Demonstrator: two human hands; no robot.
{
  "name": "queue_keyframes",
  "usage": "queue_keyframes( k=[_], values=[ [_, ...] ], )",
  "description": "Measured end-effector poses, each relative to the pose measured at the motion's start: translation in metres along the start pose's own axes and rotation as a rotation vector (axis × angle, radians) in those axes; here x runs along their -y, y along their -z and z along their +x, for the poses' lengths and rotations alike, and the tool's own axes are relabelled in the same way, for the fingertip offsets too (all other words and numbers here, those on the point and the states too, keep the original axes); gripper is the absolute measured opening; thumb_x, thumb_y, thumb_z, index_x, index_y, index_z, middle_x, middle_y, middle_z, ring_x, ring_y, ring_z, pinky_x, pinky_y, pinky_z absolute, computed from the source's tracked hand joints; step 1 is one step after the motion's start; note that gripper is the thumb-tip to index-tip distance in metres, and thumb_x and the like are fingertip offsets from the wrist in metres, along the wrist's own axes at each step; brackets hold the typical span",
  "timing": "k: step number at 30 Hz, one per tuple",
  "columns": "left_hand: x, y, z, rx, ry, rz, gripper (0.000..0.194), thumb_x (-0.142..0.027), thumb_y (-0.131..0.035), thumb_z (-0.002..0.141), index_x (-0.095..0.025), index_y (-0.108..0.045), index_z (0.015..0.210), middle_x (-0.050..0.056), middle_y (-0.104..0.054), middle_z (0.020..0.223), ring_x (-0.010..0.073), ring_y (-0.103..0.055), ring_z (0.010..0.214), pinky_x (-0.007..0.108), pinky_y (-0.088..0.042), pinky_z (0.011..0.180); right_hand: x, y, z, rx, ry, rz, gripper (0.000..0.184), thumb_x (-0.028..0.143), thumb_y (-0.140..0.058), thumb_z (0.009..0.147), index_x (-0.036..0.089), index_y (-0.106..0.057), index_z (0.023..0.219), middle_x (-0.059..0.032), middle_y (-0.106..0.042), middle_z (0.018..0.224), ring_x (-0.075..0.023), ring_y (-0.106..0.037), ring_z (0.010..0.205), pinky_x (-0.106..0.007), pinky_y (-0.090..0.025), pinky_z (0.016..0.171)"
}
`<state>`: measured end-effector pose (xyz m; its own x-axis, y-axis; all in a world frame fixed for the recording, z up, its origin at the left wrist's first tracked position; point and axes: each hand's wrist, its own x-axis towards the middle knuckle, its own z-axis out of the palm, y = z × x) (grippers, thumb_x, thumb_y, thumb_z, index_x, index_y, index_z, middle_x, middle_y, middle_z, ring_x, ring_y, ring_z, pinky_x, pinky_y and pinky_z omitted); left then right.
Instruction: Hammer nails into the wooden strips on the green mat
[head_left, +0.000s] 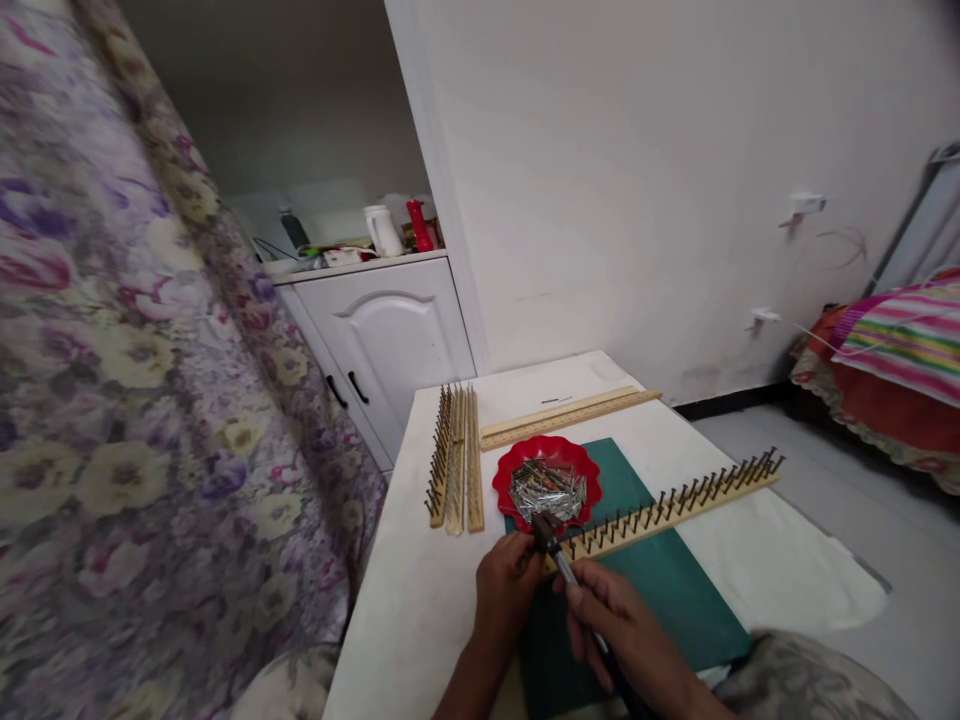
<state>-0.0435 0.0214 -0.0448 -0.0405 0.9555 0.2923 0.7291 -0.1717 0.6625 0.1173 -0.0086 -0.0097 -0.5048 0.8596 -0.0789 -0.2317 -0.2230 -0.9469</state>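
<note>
My right hand is wrapped round the handle of a hammer. The dark hammer head sits over the near left end of a wooden strip, from which rows of screw-like nails stand up. Close beside the head, my left hand has its fingers pinched together at that end of the strip; what they hold is hidden. Beneath the strip lies a green board. Just beyond my hands, a red scalloped bowl contains many loose nails.
Several nail-studded wooden strips lie at the left of the white table. Other strips lie near its far edge. A floral curtain hangs at left, a white cabinet stands behind, and a bed is at right.
</note>
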Motion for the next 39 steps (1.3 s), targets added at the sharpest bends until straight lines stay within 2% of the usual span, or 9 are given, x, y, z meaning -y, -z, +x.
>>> queue_keyframes(
  k=[8,11,15,18,22,24,32,35,39],
  values=[
    [-0.006,0.014,0.001,0.034,-0.042,-0.094,0.015,-0.026,-0.051,0.079,-0.021,-0.064,0.08,0.002,-0.065,0.078,0.015,-0.059,0.073,0.023,-0.044,0.065,0.01,0.001,-0.008,-0.056,0.028,0.048,0.036,0.052,-0.05,0.079,0.017,-0.047,0.087,0.0086,-0.051,0.045,-0.003,-0.03,0.025,-0.014,-0.016,0.029],
    [-0.007,0.021,0.006,0.001,-0.03,-0.113,0.018,-0.03,-0.048,0.082,-0.02,-0.064,0.081,0.001,-0.065,0.079,0.0149,-0.059,0.073,0.023,-0.044,0.066,0.013,0.008,-0.01,-0.116,0.045,0.096,0.034,0.051,-0.052,0.079,0.017,-0.047,0.085,0.0078,-0.053,0.045,-0.0028,-0.032,0.025,-0.014,-0.017,0.028],
    [-0.007,0.026,0.029,-0.02,-0.046,-0.065,0.02,-0.029,-0.044,0.084,-0.02,-0.062,0.086,0.001,-0.065,0.082,0.015,-0.058,0.075,0.024,-0.044,0.068,0.014,0.019,-0.01,-0.175,0.077,0.165,0.033,0.048,-0.055,0.079,0.017,-0.046,0.085,0.0074,-0.053,0.045,-0.0022,-0.034,0.025,-0.012,-0.019,0.028],
    [-0.007,0.024,0.056,-0.004,-0.112,0.074,0.017,-0.023,-0.044,0.083,-0.021,-0.06,0.087,0.001,-0.063,0.085,0.0151,-0.057,0.08,0.024,-0.042,0.072,0.014,0.024,-0.011,-0.187,0.086,0.178,0.032,0.047,-0.055,0.08,0.017,-0.046,0.087,0.0065,-0.055,0.047,-0.0021,-0.035,0.026,-0.012,-0.02,0.028],
    [-0.007,0.016,0.091,0.142,-0.16,0.408,0.015,-0.015,-0.044,0.08,-0.019,-0.059,0.081,0.004,-0.061,0.087,0.0166,-0.055,0.086,0.025,-0.039,0.076,0.014,0.024,-0.012,-0.179,0.074,0.185,0.033,0.048,-0.055,0.079,0.017,-0.046,0.088,0.0067,-0.055,0.046,-0.0019,-0.034,0.025,-0.012,-0.019,0.027],
    [-0.005,0.012,0.104,0.217,-0.159,0.494,0.015,-0.014,-0.045,0.078,-0.018,-0.059,0.078,0.005,-0.061,0.086,0.0172,-0.055,0.084,0.025,-0.039,0.073,0.014,0.023,-0.012,-0.169,0.068,0.19,0.034,0.049,-0.055,0.079,0.017,-0.046,0.087,0.0072,-0.055,0.046,-0.0014,-0.033,0.024,-0.012,-0.019,0.027],
    [0.001,0.005,0.13,0.409,-0.181,0.579,0.018,-0.02,-0.045,0.078,-0.014,-0.062,0.076,0.006,-0.063,0.079,0.016,-0.055,0.072,0.023,-0.036,0.064,0.017,0.021,-0.01,-0.159,0.051,0.19,0.036,0.051,-0.056,0.077,0.018,-0.047,0.083,0.0075,-0.054,0.044,-0.001,-0.033,0.023,-0.011,-0.018,0.026],
    [0.001,0.008,0.137,0.473,-0.242,0.588,0.022,-0.022,-0.042,0.081,-0.015,-0.063,0.079,0.005,-0.064,0.079,0.0163,-0.055,0.071,0.023,-0.036,0.064,0.016,0.021,-0.01,-0.163,0.051,0.177,0.035,0.051,-0.054,0.078,0.018,-0.047,0.084,0.0074,-0.054,0.045,-0.0011,-0.033,0.024,-0.011,-0.018,0.027],
    [-0.001,0.015,0.141,0.533,-0.353,0.591,0.017,-0.022,-0.047,0.079,-0.017,-0.064,0.077,0.003,-0.064,0.085,0.0165,-0.055,0.076,0.023,-0.037,0.069,0.014,0.021,-0.009,-0.155,0.056,0.165,0.036,0.053,-0.054,0.077,0.018,-0.047,0.083,0.0074,-0.054,0.045,-0.0011,-0.032,0.024,-0.012,-0.017,0.026]
  ],
)
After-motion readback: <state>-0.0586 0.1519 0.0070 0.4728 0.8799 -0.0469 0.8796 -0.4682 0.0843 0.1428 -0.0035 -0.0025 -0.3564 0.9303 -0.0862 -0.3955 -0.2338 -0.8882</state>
